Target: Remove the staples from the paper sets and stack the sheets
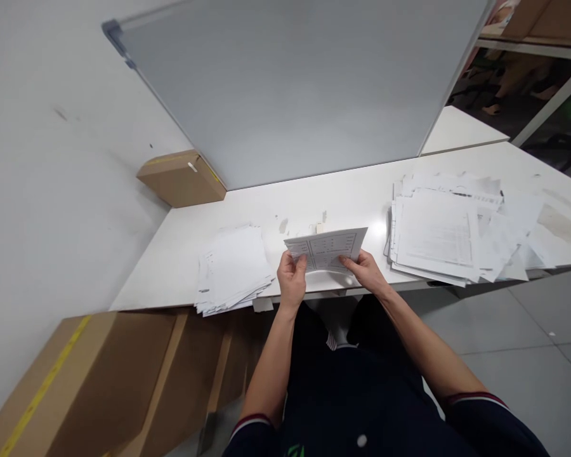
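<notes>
A printed sheet (pixel 330 244) is held by both hands above the near edge of the tabletop (pixel 157 260), about midway between two lots of paper; whether more than one leaf is gripped cannot be told. Its lower left part is pinched by the left hand (pixel 292 276), whose fingers (pixel 285 260) are closed narrowly on the paper, with the thumb laid on the printed face. The lower right part is gripped in the same way by the right hand (pixel 368 271), the thumb again pressed on the print. The sheet is tilted, its upper edge pointed toward the far side, and ruled boxes can be made out on it, though the text is too small to be read. Near the left hand, a stack of paper (pixel 235 266) is set along the near edge, with some leaves pushed slightly past it. To the right of the right hand, a larger, looser pile of printed papers (pixel 435 235) is spread along the near edge toward the right end, its leaves fanned unevenly. A whiteboard (pixel 295 82) is stood along the far edge, and a cardboard box (pixel 185 181) is placed at the far left corner, beside the board. Below the near left corner, large cartons (pixel 109 374) can be seen.
</notes>
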Demonstrator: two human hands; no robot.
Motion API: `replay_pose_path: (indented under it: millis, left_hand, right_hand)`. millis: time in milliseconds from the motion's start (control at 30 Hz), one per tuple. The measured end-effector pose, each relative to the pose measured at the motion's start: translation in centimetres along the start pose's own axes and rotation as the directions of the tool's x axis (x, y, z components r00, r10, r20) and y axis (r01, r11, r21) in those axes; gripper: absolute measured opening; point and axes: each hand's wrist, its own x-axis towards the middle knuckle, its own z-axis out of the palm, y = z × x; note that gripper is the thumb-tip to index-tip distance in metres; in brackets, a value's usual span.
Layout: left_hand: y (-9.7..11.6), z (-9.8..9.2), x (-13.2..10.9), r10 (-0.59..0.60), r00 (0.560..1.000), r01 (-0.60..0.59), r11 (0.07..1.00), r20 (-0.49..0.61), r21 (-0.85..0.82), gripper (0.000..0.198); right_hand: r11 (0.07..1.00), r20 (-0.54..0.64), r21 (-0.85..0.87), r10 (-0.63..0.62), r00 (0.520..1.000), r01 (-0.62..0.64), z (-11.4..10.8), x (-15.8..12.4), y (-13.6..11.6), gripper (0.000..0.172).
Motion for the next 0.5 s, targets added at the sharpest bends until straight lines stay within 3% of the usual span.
replay_pose_path:
  millis: [200, 333, 433, 500]
  left_hand:
    - [-0.4, 0.1, -0.2, -0.003, 1.000, 0.003, 1.000, -0.016, 0.004, 0.023]
    - [-0.5, -0.6, 0.1, -0.007, 1.000, 0.007, 1.000, -0.027, -0.005, 0.022]
    - [0.0, -1.8, 0.7, 0.063, 0.995, -0.063, 0.998, -0.080, 0.006, 0.042]
    - [0.7, -2.7, 1.1, 0.124, 0.988, -0.116, 0.989, -0.092, 0.089, 0.060]
  right_hand:
    - [0.998, 0.019, -0.066, 0.008, 1.000, -0.007, 0.3, 0.0, 0.1, 0.032]
    - [0.969, 0.036, -0.246, -0.016, 0.999, 0.024, -0.1, 0.3, -1.3, 0.027]
    - [0.837, 0.082, -0.530, -0.112, 0.990, 0.138, -0.9, 0.5, -5.0, 0.024]
    - [0.628, 0.210, -0.736, -0.146, 0.967, 0.254, -1.1, 0.5, -8.5, 0.022]
